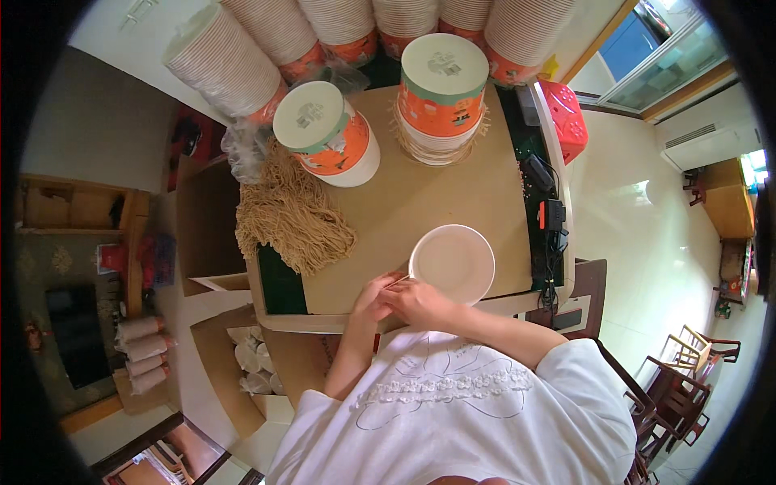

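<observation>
A white paper tub [454,263] stands at the near edge of the table with its mouth facing me. My left hand [374,299] and my right hand [419,300] meet at its left side, fingers closed against each other. Something thin and pale shows between the fingertips, too small to name. The right hand overlaps the tub's near-left rim. To the left lies a heap of tan twisted cords [293,212]. Farther back an upside-down orange-and-white tub [338,137] leans beside the heap. Another upside-down stack of tubs [441,93] has tan cords sticking out around its base.
Tall stacks of nested paper tubs [347,24] line the table's far side. A black power strip with cables [552,214] runs along the right edge. An open cardboard box [230,380] with wrapped white items stands at lower left. A red stool [563,121] is beyond the right corner.
</observation>
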A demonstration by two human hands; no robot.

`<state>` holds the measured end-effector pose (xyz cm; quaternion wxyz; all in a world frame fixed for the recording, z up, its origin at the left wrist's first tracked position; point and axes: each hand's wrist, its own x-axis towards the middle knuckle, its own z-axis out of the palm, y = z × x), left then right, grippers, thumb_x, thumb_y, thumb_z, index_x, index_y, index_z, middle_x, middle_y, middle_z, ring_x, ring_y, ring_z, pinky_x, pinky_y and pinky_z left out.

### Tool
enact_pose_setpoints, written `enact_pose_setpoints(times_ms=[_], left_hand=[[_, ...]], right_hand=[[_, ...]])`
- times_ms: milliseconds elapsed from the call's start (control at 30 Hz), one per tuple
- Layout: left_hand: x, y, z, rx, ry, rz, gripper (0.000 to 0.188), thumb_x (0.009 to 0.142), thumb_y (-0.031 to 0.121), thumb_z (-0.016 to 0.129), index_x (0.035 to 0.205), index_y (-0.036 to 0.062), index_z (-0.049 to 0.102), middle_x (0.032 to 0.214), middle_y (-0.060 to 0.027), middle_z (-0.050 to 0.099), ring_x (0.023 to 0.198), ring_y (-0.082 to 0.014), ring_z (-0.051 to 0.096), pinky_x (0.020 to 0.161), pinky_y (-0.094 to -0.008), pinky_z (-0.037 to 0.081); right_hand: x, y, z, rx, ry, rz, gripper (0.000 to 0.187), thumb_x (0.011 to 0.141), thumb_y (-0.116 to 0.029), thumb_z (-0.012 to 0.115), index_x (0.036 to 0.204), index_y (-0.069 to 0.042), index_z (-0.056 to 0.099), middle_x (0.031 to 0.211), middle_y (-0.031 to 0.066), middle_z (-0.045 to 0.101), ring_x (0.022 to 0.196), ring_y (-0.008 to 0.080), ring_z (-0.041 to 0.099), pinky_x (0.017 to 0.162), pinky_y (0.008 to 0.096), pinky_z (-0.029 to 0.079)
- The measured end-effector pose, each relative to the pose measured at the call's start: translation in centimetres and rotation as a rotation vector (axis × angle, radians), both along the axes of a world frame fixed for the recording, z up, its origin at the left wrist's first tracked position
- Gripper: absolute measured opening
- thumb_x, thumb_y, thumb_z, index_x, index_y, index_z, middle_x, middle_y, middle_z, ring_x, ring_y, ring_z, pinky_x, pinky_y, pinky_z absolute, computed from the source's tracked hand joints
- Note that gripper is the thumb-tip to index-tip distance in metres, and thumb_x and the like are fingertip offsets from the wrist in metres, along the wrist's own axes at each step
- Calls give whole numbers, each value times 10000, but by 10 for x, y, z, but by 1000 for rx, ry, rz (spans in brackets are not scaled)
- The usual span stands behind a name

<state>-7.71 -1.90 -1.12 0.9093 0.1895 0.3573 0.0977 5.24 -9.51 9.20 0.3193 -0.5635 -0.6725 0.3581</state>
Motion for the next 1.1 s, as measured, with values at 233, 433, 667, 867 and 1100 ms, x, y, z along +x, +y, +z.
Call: enact_pose_setpoints(times_ms=[233, 433, 667, 867, 1100], left_hand=[[16, 13, 22, -263, -54, -34, 144, 911, 130, 387, 912, 51, 507, 622, -26, 512, 600, -150, 539, 577, -292, 471], [16, 17, 11, -279, 20, 0, 101, 904, 142, 398, 954, 107, 479, 579, 16, 429, 464, -103, 410, 423, -212, 357], [29, 10, 43, 261, 268, -125, 63, 894, 151, 483, 931, 100, 490, 573, 50, 415, 388, -51, 307, 329, -195, 191], [41, 3, 38, 619, 285, -112, 69, 894, 163, 496, 920, 99, 493, 555, 56, 407, 393, -29, 295, 323, -196, 211], [54, 2, 51, 528, 287, -83, 142, 863, 117, 540, 998, 73, 534, 639, 33, 511, 438, -35, 379, 359, -190, 283]], right_hand=[[-7, -11, 28, 123, -262, 275, 225, 705, -98, 546, 916, -21, 528, 874, 113, 598, 877, 267, 576, 765, 365, 449], [7, 15, 45, -118, -40, 323, 154, 731, -103, 563, 878, -61, 582, 812, 123, 587, 797, 264, 583, 715, 368, 452], [67, 47, -11, -154, -531, -62, 303, 752, -402, 594, 740, -101, 622, 753, 93, 615, 805, 271, 595, 790, 456, 408], [68, 42, -18, -302, -487, -51, 164, 734, -267, 594, 699, -112, 632, 701, 99, 622, 763, 270, 609, 805, 504, 381], [79, 28, -25, -277, -114, -304, 131, 742, -204, 607, 755, -74, 610, 678, 88, 614, 645, 250, 597, 647, 356, 464]])
